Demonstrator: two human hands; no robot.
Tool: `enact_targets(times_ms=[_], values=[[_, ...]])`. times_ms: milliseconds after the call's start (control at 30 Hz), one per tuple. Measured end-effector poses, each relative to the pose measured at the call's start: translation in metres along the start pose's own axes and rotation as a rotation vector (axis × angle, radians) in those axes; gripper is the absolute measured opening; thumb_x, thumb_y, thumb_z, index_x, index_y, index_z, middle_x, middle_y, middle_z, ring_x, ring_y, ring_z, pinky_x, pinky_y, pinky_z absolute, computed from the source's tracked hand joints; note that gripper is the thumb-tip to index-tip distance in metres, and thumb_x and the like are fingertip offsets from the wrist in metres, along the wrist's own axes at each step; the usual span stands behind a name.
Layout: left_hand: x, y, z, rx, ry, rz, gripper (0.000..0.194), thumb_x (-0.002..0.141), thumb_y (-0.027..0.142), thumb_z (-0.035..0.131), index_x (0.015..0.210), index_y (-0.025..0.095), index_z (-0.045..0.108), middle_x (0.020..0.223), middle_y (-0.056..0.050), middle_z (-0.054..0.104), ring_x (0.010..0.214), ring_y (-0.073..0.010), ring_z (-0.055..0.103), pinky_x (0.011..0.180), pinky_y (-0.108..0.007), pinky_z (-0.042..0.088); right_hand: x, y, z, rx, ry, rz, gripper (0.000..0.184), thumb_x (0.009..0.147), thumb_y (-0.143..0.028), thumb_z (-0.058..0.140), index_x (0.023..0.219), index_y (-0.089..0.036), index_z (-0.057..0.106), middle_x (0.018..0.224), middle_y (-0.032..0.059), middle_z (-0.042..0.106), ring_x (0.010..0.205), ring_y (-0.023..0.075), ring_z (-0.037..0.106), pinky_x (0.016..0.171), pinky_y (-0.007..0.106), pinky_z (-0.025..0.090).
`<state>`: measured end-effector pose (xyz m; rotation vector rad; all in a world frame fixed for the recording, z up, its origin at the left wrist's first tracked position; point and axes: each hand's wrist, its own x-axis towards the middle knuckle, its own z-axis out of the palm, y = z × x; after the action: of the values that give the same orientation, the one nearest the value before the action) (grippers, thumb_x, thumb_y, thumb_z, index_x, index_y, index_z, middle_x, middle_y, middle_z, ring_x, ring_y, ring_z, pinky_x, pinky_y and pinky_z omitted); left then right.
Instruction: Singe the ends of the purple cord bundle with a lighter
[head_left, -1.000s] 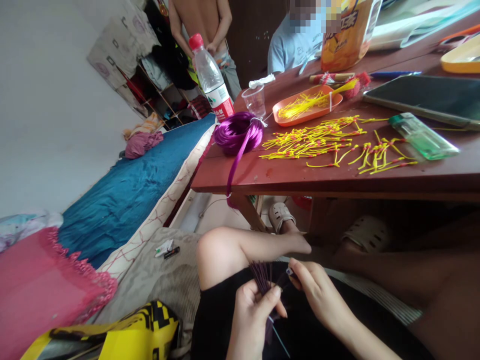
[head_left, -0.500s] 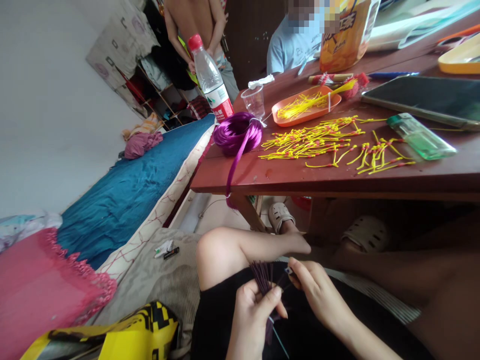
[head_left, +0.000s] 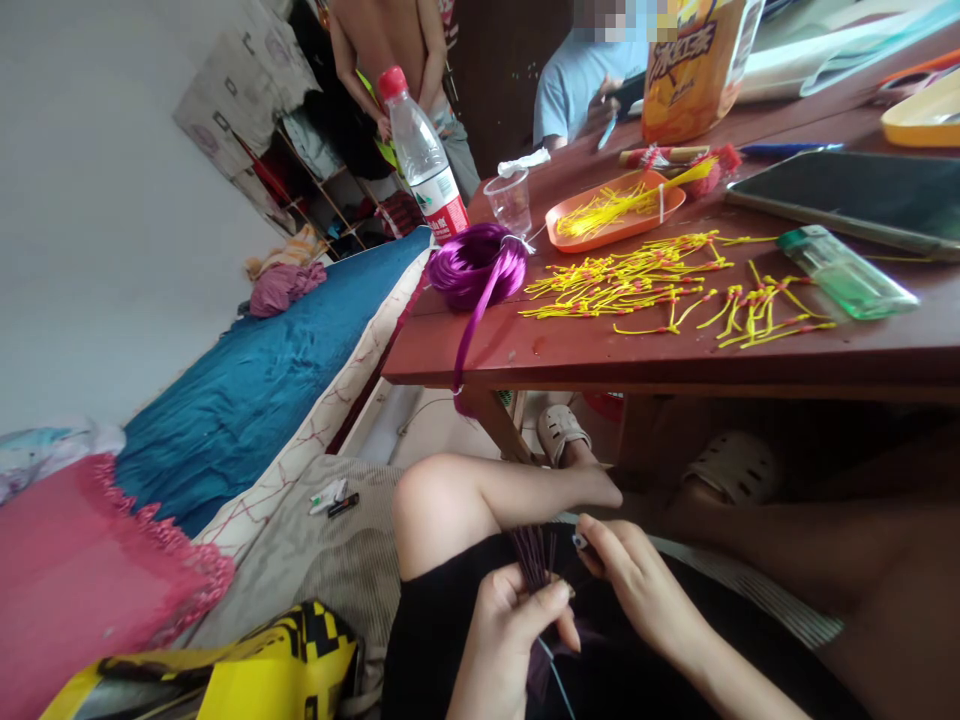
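My left hand [head_left: 517, 620] is closed around a bundle of thin dark purple cords [head_left: 532, 556], low over my lap. Their cut ends fan out above my fingers, and a pale thread tie [head_left: 551, 655] crosses the lower part of the bundle. Just to the right, my right hand [head_left: 626, 570] is closed in a pinch, apart from the cords. A small pale tip shows at its fingers; the rest of what it grips is hidden. On the table lie a coil of bright purple cord [head_left: 480, 265], many short knotted yellow cords [head_left: 637, 280] and a green lighter [head_left: 847, 272].
The red-brown table [head_left: 600, 365] also bears a phone [head_left: 855, 200], an orange tray [head_left: 551, 235] with yellow cords, a water bottle [head_left: 424, 155] and a plastic cup [head_left: 510, 200]. Two people are beyond it. A yellow bag [head_left: 277, 680] lies at lower left.
My left hand and its bundle have shifted slightly right and down. My right hand has barely moved. The seated person's hand, holding a dark device, now shows behind the table.
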<state>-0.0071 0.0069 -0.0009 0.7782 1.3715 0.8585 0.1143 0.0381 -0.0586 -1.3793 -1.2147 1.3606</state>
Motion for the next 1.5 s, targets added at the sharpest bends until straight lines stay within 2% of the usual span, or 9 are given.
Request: enact_targets(times_ms=[133, 767, 1067, 1200, 1333, 1400, 1500], values=[[0.002, -0.001, -0.002, -0.009, -0.035, -0.012, 0.029, 0.070, 0.031, 0.061, 0.047, 0.013, 0.058, 0.051, -0.002, 0.052, 0.054, -0.0121, 0.043, 0.058, -0.022, 0.032, 0.000, 0.000, 0.000, -0.003, -0.008, -0.008, 0.054, 0.076, -0.065, 0.032, 0.047, -0.020, 0.039, 0.046, -0.0018, 0.040, 0.048, 0.0127, 0.038, 0.049, 0.024, 0.034], [0.000, -0.003, -0.004, -0.014, -0.054, -0.006, 0.031, 0.073, 0.028, 0.058, 0.046, 0.013, 0.058, 0.052, -0.002, 0.050, 0.056, -0.0123, 0.042, 0.060, -0.023, 0.032, -0.003, -0.001, 0.000, 0.018, -0.059, -0.009, 0.053, 0.075, -0.064, 0.034, 0.047, -0.020, 0.040, 0.046, -0.0026, 0.037, 0.048, 0.0123, 0.037, 0.049, 0.024, 0.034], [0.000, -0.004, -0.004, -0.023, -0.052, -0.006, 0.031, 0.073, 0.028, 0.058, 0.047, 0.012, 0.057, 0.052, -0.002, 0.052, 0.056, -0.0115, 0.043, 0.060, -0.022, 0.032, -0.003, 0.003, -0.001, 0.071, -0.047, 0.046, 0.052, 0.077, -0.063, 0.036, 0.053, -0.017, 0.045, 0.054, -0.0009, 0.043, 0.055, 0.0137, 0.041, 0.053, 0.024, 0.036], [0.001, -0.003, -0.003, -0.013, 0.033, 0.031, 0.029, 0.073, 0.027, 0.060, 0.048, 0.013, 0.058, 0.052, -0.002, 0.054, 0.058, -0.0115, 0.045, 0.060, -0.021, 0.034, 0.001, -0.004, -0.005, 0.240, -0.159, 0.044, 0.052, 0.082, -0.057, 0.031, 0.063, -0.015, 0.055, 0.054, -0.0029, 0.037, 0.056, 0.0131, 0.039, 0.056, 0.025, 0.034], [0.002, -0.007, -0.004, -0.025, 0.074, 0.108, 0.026, 0.073, 0.029, 0.061, 0.053, 0.013, 0.058, 0.050, -0.001, 0.054, 0.054, -0.0105, 0.046, 0.056, -0.021, 0.035, 0.002, -0.007, -0.006, 0.412, -0.359, 0.037, 0.037, 0.066, -0.049, 0.063, 0.079, -0.014, 0.064, 0.058, -0.0005, 0.053, 0.057, 0.0135, 0.047, 0.058, 0.026, 0.038], [0.003, -0.011, -0.005, -0.019, 0.075, 0.121, 0.022, 0.072, 0.029, 0.063, 0.060, 0.012, 0.060, 0.051, 0.000, 0.056, 0.053, -0.0101, 0.047, 0.055, -0.020, 0.036, 0.000, -0.008, -0.004, 0.465, -0.386, 0.081, 0.035, 0.061, -0.041, 0.070, 0.083, -0.014, 0.065, 0.058, -0.0003, 0.057, 0.055, 0.0125, 0.049, 0.057, 0.025, 0.039], [0.004, -0.015, -0.006, 0.036, 0.067, 0.131, 0.020, 0.072, 0.030, 0.064, 0.071, 0.010, 0.064, 0.053, -0.002, 0.059, 0.052, -0.0108, 0.050, 0.055, -0.021, 0.038, -0.003, -0.010, -0.001, 0.538, -0.382, 0.125, 0.031, 0.061, -0.037, 0.071, 0.079, -0.013, 0.065, 0.049, -0.0022, 0.055, 0.047, 0.0096, 0.047, 0.052, 0.023, 0.037]])
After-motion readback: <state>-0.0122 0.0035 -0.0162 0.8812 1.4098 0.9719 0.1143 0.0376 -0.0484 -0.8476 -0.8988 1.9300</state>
